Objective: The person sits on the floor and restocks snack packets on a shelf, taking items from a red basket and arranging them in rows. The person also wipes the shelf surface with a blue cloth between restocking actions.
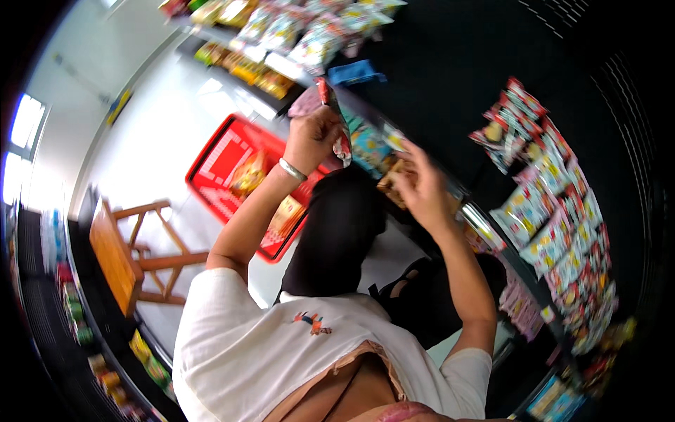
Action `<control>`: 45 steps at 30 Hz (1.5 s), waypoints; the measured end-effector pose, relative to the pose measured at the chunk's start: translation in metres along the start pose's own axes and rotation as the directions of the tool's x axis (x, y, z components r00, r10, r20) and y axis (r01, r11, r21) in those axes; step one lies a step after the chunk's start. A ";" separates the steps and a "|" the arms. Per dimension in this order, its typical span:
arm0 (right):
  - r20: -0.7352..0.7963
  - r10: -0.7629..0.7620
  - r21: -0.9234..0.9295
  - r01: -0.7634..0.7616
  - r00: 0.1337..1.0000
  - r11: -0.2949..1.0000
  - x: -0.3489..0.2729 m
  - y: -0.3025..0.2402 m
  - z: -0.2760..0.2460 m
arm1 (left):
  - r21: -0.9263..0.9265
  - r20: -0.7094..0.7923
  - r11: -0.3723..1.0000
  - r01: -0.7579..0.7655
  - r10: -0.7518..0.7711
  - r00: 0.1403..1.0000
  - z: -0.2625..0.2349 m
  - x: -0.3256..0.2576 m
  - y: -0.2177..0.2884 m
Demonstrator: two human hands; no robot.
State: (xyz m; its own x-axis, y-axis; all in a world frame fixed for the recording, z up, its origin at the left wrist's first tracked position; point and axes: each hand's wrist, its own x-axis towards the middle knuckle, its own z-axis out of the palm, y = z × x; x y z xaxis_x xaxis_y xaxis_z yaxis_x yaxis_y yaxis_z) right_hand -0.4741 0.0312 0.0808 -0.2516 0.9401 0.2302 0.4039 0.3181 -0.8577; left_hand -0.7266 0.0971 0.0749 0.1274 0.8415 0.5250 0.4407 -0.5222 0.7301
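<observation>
Fingers, left: curled shut around a red and white snack packet [339, 123], thumb side toward the shelf; the packet sticks up and hangs down out of the fist.
Fingers, right: bent together at the tips over a brownish packet [394, 184] on the shelf edge; motion blur hides whether they truly pinch it, so I cannot tell.
Left hand [313, 137]: raised at about 12 o'clock from the person's chest, a silver bangle [292, 169] on the wrist.
Right hand [418, 186]: at about 1 o'clock from the chest, just beside the left hand, lower and nearer the shelf.
Held packet: in the left fist, above the red basket's far corner and close to the shelf front.
Red shopping basket [221, 158]: on the pale floor at 11 o'clock, just beyond the left forearm, with an orange snack bag [249, 174] and another yellowish pack inside.
Shelf stock: a blue-green packet [369, 148] lies between the two hands; rows of colourful snack bags [555, 218] hang at 3 o'clock on a dark rack.
Upper shelf: more bright packets [309, 32] at 12 o'clock, with a blue item [357, 72] below them.
Wooden stool [137, 257]: at 9 o'clock on the floor, well apart from both hands.
Clothing: white shirt [281, 344] and dark trousers fill the lower middle.
</observation>
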 end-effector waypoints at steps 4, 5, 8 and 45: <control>-0.179 -0.101 -0.097 0.085 0.979 0.992 0.004 0.004 -0.007 | 0.039 0.211 0.950 -0.311 0.296 0.932 0.065 0.037 0.080; -0.255 -0.145 -0.149 0.109 0.956 0.983 0.005 0.014 -0.010 | 0.072 0.273 0.927 -0.367 0.336 0.901 0.082 0.043 0.092; -0.403 0.043 -0.015 -0.054 0.914 0.998 0.003 0.039 -0.042 | 0.039 0.388 0.870 -0.491 0.440 0.810 0.126 0.059 0.126; -0.817 0.005 -0.227 -0.330 0.577 0.916 -0.039 0.100 -0.139 | -0.014 0.506 0.995 0.102 -0.081 0.859 0.312 0.060 0.012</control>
State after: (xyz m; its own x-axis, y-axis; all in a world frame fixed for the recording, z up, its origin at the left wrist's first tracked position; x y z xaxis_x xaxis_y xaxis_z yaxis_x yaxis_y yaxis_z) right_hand -0.3015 0.0435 0.0494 0.5753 0.6443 0.5039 0.6532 0.0089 -0.7571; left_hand -0.4364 0.1843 -0.0217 0.5231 0.8350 0.1708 0.4388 -0.4357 0.7859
